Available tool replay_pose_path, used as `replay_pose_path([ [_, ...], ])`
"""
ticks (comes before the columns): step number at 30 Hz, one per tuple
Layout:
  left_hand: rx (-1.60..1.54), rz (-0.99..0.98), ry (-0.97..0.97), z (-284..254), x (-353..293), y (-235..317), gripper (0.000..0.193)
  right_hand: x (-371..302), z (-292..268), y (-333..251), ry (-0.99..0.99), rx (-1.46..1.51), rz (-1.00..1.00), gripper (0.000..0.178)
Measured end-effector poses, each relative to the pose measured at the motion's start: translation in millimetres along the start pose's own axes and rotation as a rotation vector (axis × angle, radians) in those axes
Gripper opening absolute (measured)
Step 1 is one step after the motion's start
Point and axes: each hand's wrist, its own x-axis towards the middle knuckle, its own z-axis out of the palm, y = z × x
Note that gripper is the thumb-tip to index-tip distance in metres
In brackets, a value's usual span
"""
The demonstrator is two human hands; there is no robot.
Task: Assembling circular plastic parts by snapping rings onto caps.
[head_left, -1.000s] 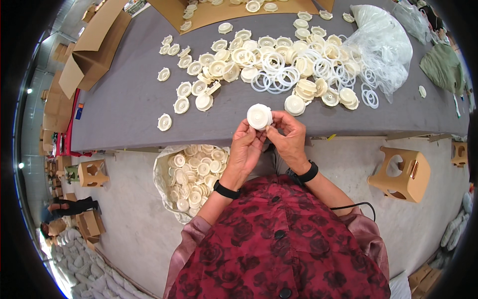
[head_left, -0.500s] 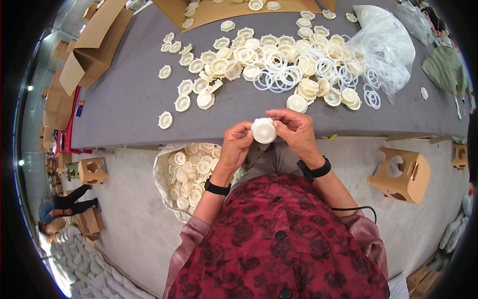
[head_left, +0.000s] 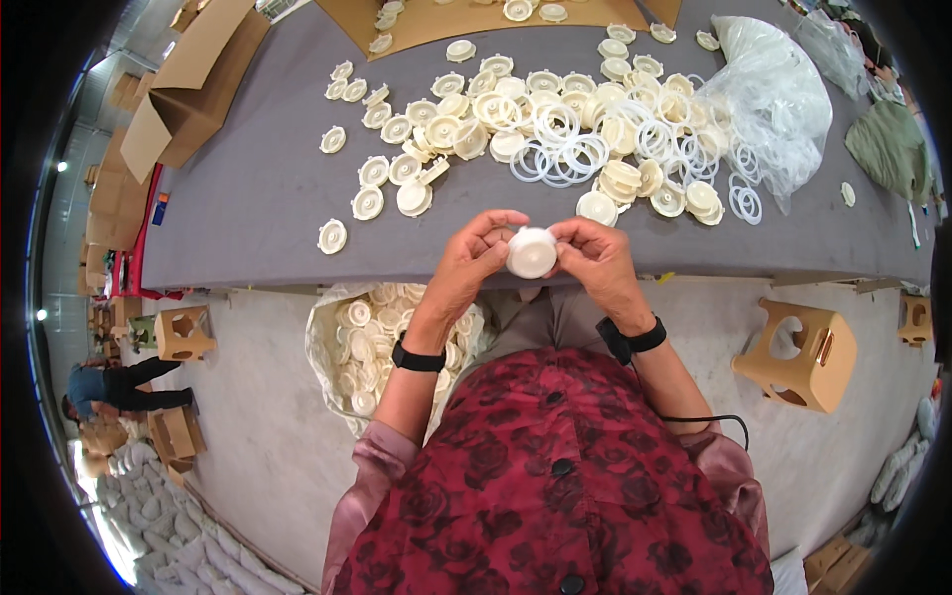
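Observation:
Between my hands, just above the table's near edge, is a round cream plastic cap (head_left: 533, 253). My left hand (head_left: 473, 260) grips its left rim between thumb and fingers. On the opposite rim, my right hand (head_left: 598, 260) pinches it with thumb and forefinger. Beyond them a heap of similar cream caps (head_left: 492, 107) spreads across the grey table (head_left: 268, 188). Translucent sealing rings (head_left: 583, 157) lie in loose clusters over and beside the heap. Whether a ring sits on the held cap, I cannot tell.
A white sack (head_left: 323, 369) full of caps stands on the floor below the table, left of my legs. Clear plastic bags (head_left: 769, 104) lie at the right. Cardboard boxes (head_left: 203, 74) stand at the back and left. A tan stool (head_left: 798, 352) is at right; a person (head_left: 124, 387) bends far left.
The cap has shifted slightly right and up between my hands. My left fingers have spread and moved around its far-left edge, and my right fingers have closed in along its right side.

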Motion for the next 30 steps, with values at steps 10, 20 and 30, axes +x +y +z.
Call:
replay_pose_path([
  [10,-0.483,0.189,0.289,16.1,-13.5,-59.4,0.03,-6.5,10.4,3.5,0.138,0.082,-0.12,0.017],
  [20,-0.017,0.193,0.113,-8.5,-19.5,-33.4,0.021,-7.9,5.3,0.8,0.051,-0.1,-0.115,0.018],
  [30,-0.147,0.076,0.152,2.3,-3.3,-9.4,0.033,-7.8,11.0,3.1,-0.001,-0.064,-0.03,0.023],
])
